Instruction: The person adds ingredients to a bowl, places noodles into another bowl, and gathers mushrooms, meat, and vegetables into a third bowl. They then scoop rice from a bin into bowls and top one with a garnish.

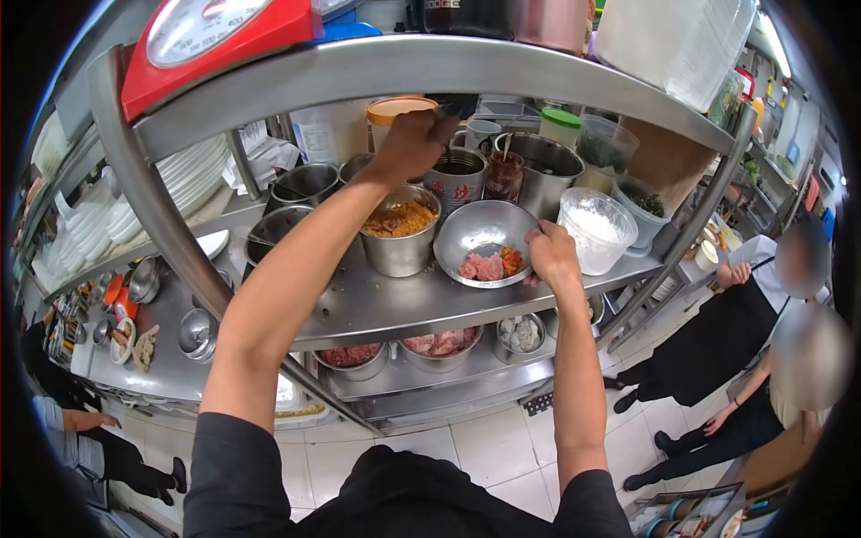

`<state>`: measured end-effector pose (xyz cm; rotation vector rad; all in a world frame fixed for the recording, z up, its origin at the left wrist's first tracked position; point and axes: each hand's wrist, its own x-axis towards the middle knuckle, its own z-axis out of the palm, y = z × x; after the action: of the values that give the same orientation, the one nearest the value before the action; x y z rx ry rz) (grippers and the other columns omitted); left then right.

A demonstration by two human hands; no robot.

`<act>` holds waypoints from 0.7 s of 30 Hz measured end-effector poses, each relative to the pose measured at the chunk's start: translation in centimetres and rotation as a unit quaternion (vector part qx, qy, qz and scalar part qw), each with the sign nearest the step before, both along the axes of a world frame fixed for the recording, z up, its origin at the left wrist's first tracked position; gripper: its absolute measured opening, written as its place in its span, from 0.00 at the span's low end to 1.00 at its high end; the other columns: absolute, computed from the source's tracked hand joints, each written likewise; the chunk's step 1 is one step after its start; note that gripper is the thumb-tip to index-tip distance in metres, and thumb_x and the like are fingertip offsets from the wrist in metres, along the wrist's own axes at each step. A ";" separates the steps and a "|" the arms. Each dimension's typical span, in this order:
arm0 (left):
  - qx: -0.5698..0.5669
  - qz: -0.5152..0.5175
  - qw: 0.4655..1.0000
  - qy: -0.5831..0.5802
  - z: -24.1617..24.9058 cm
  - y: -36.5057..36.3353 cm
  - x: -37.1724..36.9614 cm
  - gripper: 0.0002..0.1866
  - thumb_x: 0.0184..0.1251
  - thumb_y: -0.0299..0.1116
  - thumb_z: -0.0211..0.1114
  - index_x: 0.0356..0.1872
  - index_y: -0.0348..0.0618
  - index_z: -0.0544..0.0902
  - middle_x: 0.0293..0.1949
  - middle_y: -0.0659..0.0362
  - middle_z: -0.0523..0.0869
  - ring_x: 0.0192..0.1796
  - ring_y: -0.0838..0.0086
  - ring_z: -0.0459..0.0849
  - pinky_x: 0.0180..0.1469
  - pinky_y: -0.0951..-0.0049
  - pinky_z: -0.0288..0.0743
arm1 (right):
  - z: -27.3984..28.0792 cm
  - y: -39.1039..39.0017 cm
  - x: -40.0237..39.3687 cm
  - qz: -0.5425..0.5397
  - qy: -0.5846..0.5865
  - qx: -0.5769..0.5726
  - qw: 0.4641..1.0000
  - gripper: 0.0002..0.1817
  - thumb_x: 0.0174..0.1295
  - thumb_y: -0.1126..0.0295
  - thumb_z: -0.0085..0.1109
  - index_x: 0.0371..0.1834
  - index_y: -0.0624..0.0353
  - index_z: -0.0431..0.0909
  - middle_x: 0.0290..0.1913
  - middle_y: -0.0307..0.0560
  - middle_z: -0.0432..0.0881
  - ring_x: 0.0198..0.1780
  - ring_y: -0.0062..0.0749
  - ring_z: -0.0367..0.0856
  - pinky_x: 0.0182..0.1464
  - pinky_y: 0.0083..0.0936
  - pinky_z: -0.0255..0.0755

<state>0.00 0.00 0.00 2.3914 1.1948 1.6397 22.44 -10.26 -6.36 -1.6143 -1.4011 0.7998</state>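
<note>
My right hand point(553, 257) grips the rim of a metal bowl point(466, 229), tilted toward me. Inside lie pink raw meat point(482, 267) and a chopped orange-red ingredient point(511, 261). My left hand point(415, 142) is closed above an open tin can point(457, 186) of dark liquid, around what looks like a thin utensil handle. The utensil's lower end is hidden in the can. Left of the bowl stands a metal pot point(401, 254) with an orange crumbly food. A jar of dark red sauce point(504, 176) sits beside the can.
Overhead runs a steel shelf point(430, 76) with a red scale point(202, 49). A tub of white powder point(596, 229) stands right of the bowl. Pots of raw meat point(439, 343) sit below. Two people point(717, 332) stand at right; another person point(85, 439) is at left.
</note>
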 end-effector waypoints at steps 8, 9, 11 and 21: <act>-0.101 0.015 0.991 0.086 1.3 -0.9 0.9 0.20 0.66 0.44 0.53 0.28 0.36 0.82 0.26 0.46 0.82 0.35 0.55 0.82 0.40 0.62 0.72 | -0.2 -0.7 -0.5 -0.015 0.001 0.049 0.999 0.22 0.58 0.71 0.41 0.48 0.81 0.70 0.27 0.68 0.79 0.18 0.44 0.80 0.18 0.32 0.74; -0.101 0.011 0.991 0.087 1.3 -1.0 1.0 0.20 0.66 0.44 0.53 0.28 0.36 0.82 0.26 0.46 0.82 0.35 0.55 0.82 0.40 0.62 0.72 | -0.2 -0.7 -0.5 -0.019 0.002 0.049 0.999 0.22 0.58 0.71 0.41 0.48 0.81 0.70 0.27 0.68 0.79 0.18 0.44 0.80 0.18 0.32 0.74; -0.140 0.010 0.988 0.062 1.2 -1.2 1.2 0.21 0.66 0.44 0.54 0.26 0.36 0.82 0.22 0.49 0.82 0.27 0.61 0.82 0.35 0.65 0.73 | -0.3 -0.7 -0.7 -0.023 0.003 0.053 0.998 0.21 0.57 0.71 0.40 0.47 0.81 0.70 0.26 0.68 0.79 0.18 0.44 0.80 0.18 0.33 0.74; -0.244 -0.038 0.958 -0.145 3.1 -2.0 0.4 0.15 0.62 0.37 0.56 0.24 0.33 0.78 0.13 0.57 0.75 0.10 0.76 0.70 0.13 0.75 0.65 | 0.2 -0.6 -0.5 -0.024 0.009 0.020 0.999 0.24 0.57 0.71 0.41 0.53 0.79 0.68 0.27 0.67 0.79 0.17 0.42 0.80 0.18 0.31 0.74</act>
<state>0.40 -2.03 3.09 1.8079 1.2524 1.4005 21.90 -10.83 -6.18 -1.6003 -1.3529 0.7521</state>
